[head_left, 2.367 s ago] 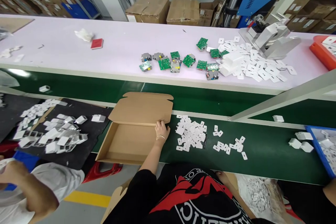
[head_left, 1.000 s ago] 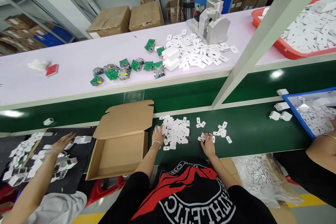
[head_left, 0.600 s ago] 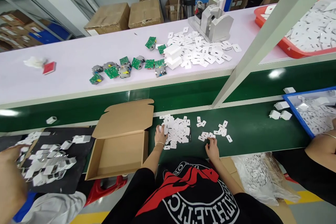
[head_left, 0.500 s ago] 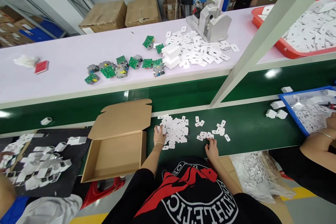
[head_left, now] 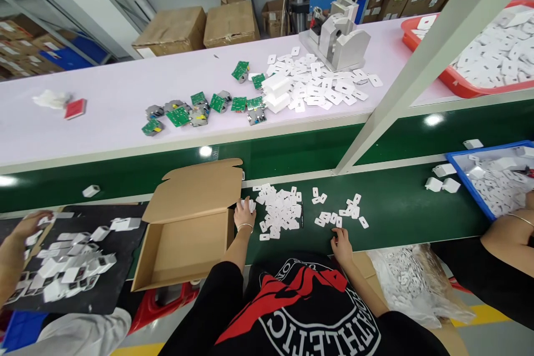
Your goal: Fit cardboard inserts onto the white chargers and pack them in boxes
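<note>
My left hand [head_left: 245,215] is closed around a few small white plastic plates [head_left: 249,203], between the open cardboard box and the big pile. Just right of it lies a loose pile of white plates with a slot in each [head_left: 280,208] on the green bench. My right hand [head_left: 342,246] is at the bench's near edge. Its bent fingertips pinch or press the near end of one white plate [head_left: 339,222]; the exact grip is hard to see. More white plates [head_left: 352,210] lie scattered beyond and right of it.
The open cardboard box [head_left: 187,245] stands left of my left arm. White housings [head_left: 77,270] cover a black mat, with a co-worker's hand [head_left: 31,223] beside them. At right are a blue tray [head_left: 463,178] and another co-worker's arm. Above, a shelf [head_left: 112,117] bears circuit boards and a metal fixture [head_left: 342,39].
My left hand has moved left, off the pile, with white plates in it. My right hand has shifted slightly nearer to me. At far left, a co-worker's hand has come into view.
</note>
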`<state>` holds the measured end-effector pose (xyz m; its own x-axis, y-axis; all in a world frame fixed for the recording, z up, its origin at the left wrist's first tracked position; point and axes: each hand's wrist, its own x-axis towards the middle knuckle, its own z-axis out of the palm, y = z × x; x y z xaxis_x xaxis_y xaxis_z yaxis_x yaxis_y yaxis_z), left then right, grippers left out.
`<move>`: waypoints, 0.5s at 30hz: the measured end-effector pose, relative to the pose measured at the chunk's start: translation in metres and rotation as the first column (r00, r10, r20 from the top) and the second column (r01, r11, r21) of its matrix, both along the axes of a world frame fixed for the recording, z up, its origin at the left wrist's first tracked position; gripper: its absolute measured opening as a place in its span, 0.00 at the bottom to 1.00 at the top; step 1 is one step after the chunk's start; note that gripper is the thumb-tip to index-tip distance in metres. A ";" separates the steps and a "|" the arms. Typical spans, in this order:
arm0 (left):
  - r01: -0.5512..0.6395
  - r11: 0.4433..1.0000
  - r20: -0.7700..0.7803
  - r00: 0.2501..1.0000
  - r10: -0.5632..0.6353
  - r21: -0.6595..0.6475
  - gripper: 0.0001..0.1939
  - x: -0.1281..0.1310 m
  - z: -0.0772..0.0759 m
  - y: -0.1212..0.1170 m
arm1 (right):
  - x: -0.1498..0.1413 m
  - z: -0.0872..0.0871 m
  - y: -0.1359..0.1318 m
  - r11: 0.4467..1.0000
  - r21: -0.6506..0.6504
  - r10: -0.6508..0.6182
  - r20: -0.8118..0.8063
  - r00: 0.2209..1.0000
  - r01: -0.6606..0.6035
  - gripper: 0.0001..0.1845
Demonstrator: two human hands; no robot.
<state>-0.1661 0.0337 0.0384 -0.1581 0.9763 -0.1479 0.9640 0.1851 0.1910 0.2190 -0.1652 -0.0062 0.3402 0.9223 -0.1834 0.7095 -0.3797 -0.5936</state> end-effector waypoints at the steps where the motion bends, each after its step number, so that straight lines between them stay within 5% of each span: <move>1: 0.010 1.000 -0.009 1.000 -0.010 0.007 0.34 0.000 0.001 0.000 | 0.000 -0.001 0.000 1.000 -0.001 -0.001 0.003 1.000 0.001 0.16; 8: 0.033 0.997 -0.049 0.998 -0.029 0.075 0.38 -0.002 0.007 -0.004 | 0.001 -0.006 0.007 1.000 0.001 -0.020 0.057 0.998 0.020 0.15; 15: -0.065 0.972 -0.097 0.991 0.088 0.224 0.30 0.003 0.019 0.004 | -0.002 -0.009 0.012 1.000 0.000 -0.029 0.093 0.995 0.029 0.18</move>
<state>-0.1634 0.0381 0.0572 -0.2367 0.9673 0.0908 0.9655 0.2238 0.1332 0.2172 -0.1534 -0.0148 0.3822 0.9116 -0.1512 0.7507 -0.4017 -0.5245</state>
